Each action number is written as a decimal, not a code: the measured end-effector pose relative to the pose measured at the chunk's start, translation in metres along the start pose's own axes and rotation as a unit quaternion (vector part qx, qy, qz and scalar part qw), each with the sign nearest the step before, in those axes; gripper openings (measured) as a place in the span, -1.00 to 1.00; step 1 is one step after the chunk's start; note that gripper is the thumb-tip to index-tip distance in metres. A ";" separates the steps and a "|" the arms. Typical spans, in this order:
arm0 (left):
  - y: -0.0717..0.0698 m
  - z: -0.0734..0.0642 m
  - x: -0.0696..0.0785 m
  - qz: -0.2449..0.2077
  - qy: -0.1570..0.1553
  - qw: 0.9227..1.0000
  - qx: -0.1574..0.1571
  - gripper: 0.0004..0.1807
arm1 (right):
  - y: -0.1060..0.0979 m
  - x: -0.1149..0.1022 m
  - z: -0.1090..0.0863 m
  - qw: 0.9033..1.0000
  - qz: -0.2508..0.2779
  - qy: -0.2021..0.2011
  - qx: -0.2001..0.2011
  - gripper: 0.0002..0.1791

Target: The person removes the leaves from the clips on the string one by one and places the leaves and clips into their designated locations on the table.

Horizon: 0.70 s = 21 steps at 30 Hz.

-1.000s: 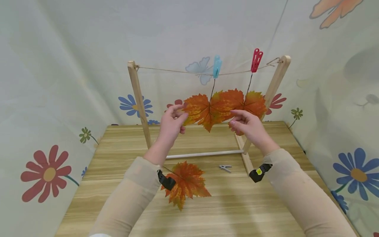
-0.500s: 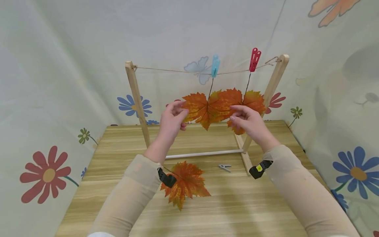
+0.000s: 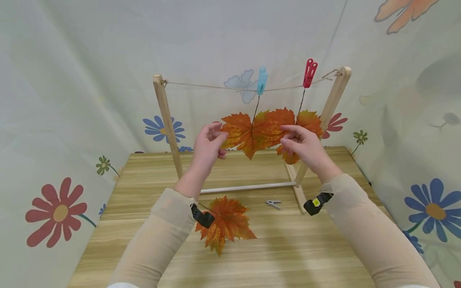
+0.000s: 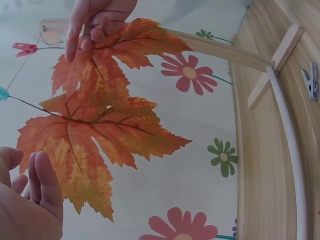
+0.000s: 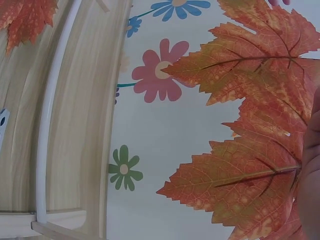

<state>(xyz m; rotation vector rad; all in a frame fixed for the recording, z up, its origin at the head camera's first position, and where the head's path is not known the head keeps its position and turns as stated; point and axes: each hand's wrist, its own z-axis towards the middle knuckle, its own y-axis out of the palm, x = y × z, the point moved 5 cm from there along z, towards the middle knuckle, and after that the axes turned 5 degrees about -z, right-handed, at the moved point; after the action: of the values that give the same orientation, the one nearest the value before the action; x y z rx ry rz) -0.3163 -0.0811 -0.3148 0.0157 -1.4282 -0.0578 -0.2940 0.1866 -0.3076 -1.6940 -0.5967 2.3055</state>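
Two orange artificial maple leaves hang by their stems from a string [image 3: 209,85]. A light-blue clothespin [image 3: 262,81] clips the left leaf [image 3: 245,134], and a red clothespin [image 3: 310,73] clips the right leaf [image 3: 310,120]. My left hand [image 3: 207,147] is at the left leaf's outer edge, fingers loosely bent with nothing between them; the left wrist view shows this hand [image 4: 30,200] just beside the leaf. In front of the right leaf is my right hand [image 3: 305,147], its index finger [image 4: 76,37] stretched out and the others relaxed, partly covering that leaf.
The string runs between two wooden posts [image 3: 166,120], joined low down by a white rod [image 3: 248,187]. A third maple leaf [image 3: 232,220] lies on the wooden table [image 3: 288,248], partly behind the left wrist's camera. A grey clothespin [image 3: 273,204] lies near the rod.
My right hand has risen slightly and its fingers have spread a little. The left hand stays nearly where it was, and both leaves still hang from the string.
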 end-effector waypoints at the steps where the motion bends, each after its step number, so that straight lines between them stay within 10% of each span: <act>1: 0.000 0.000 0.000 -0.002 -0.002 1.000 0.000 -0.59 | 0.000 0.000 0.000 1.000 -0.001 0.000 0.001 -0.55; 21: 0.002 0.004 0.010 -0.054 -0.007 0.998 -0.003 -0.58 | -0.004 -0.009 0.007 1.000 -0.009 0.001 0.003 -0.55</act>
<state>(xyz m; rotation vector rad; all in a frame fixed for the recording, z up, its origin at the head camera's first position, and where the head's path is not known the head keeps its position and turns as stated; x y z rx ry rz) -0.3186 -0.0799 -0.3044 0.0892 -1.4406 -0.1516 -0.2982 0.1851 -0.2958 -1.6810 -0.6025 2.2906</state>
